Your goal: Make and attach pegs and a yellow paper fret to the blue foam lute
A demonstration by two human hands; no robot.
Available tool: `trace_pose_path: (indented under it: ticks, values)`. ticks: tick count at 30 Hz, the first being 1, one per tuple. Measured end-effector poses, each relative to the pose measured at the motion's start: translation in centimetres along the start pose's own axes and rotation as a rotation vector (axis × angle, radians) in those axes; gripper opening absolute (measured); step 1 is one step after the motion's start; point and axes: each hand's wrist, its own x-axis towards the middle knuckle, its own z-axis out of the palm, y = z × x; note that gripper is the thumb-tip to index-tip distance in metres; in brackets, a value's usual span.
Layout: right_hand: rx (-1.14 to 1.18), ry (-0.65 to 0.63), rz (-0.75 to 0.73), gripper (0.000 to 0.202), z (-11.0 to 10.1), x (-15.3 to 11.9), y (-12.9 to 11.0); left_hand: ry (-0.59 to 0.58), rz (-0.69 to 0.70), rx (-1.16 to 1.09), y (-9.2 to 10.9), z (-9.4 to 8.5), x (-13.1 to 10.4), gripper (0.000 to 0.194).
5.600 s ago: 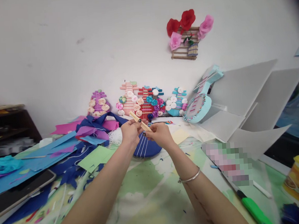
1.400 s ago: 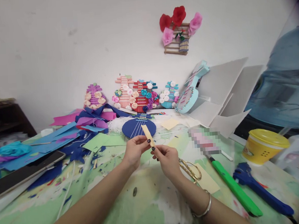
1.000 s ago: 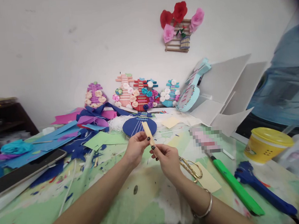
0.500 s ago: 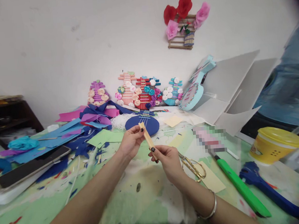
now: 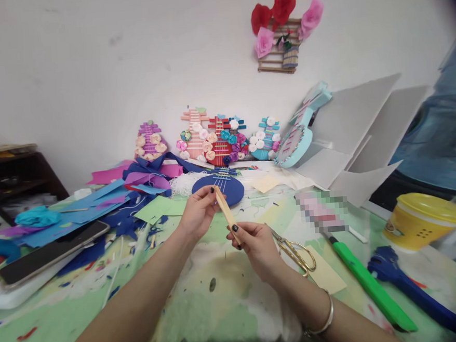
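Note:
Between my hands is a narrow, pale yellow folded paper strip [image 5: 225, 209], tilted with its upper end to the left. My left hand [image 5: 197, 210] pinches that upper end between thumb and fingers. Lower down, my right hand [image 5: 259, 248] grips the other end, its thumb on top. Just behind the strip lies a dark blue, lute-shaped craft piece [image 5: 233, 189] with pale strings. Gold-handled scissors [image 5: 303, 257] rest beside my right hand, partly over a pale yellow paper sheet [image 5: 329, 276].
Right: a green utility knife [image 5: 372, 286], a blue-handled tool [image 5: 412, 296] and a yellow tub [image 5: 425, 225]. Left: a phone [image 5: 57, 251], green paper [image 5: 158, 209] and coloured scraps. Several decorated lutes, including a red one [image 5: 221, 145], stand along the wall by grey boards [image 5: 357, 115].
The strip has turned slightly and looks narrower from here. Both hands keep hold of its ends. The whole view has shifted a little.

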Motion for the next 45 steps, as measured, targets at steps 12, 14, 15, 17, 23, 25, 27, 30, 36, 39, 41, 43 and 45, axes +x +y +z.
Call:
trace_pose_path:
  ticks: [12, 14, 15, 17, 23, 25, 27, 30, 36, 39, 41, 43, 45]
  values:
    - [-0.155, 0.099, -0.078, 0.024, -0.1, 0.0, -0.3, -0.025, -0.1, 0.132, -1.0, 0.8, -0.8, 0.018]
    - [-0.165, 0.104, -0.075, 0.024, -0.1, 0.1, -0.2, -0.014, -0.133, 0.098, -1.1, 0.7, -0.7, 0.018]
    - [-0.165, 0.105, -0.078, 0.025, -0.2, 0.1, -0.2, -0.015, -0.148, 0.093, -1.1, 0.6, -0.7, 0.018]
    - [-0.153, 0.113, -0.089, 0.025, -0.3, 0.3, -0.2, -0.031, -0.157, 0.11, -1.2, 0.6, -0.7, 0.018]
    - [-0.121, 0.208, -0.124, 0.024, -0.8, 0.5, -0.4, -0.132, -0.128, 0.29, -1.7, 0.7, -1.1, 0.024]
    - [-0.122, 0.212, -0.118, 0.025, -0.8, 0.4, -0.4, -0.129, -0.142, 0.312, -1.7, 0.6, -1.1, 0.023]
    - [-0.118, 0.195, -0.117, 0.026, -0.7, 0.4, -0.4, -0.112, -0.161, 0.319, -1.6, 0.6, -1.1, 0.021]
    - [-0.105, 0.166, -0.117, 0.028, -0.6, 0.3, -0.2, -0.096, -0.195, 0.29, -1.5, 0.6, -1.0, 0.019]
    - [-0.11, 0.14, -0.123, 0.028, -0.7, 0.2, -0.2, -0.059, -0.217, 0.183, -1.9, 0.7, -1.0, 0.015]
    - [-0.127, 0.143, -0.139, 0.026, -0.7, 0.3, -0.3, -0.065, -0.212, 0.182, -2.0, 0.7, -0.9, 0.014]
    - [-0.158, 0.154, -0.132, 0.026, -0.7, 0.2, -0.4, -0.058, -0.198, 0.19, -1.9, 0.6, -0.8, 0.014]
    - [-0.229, 0.161, -0.101, 0.026, -0.8, 0.1, -0.6, -0.026, -0.172, 0.197, -1.8, 0.4, -0.7, 0.015]
    - [-0.367, 0.134, -0.042, 0.023, -1.1, -0.2, -1.1, 0.021, -0.153, 0.205, -1.7, 0.2, -0.5, 0.018]
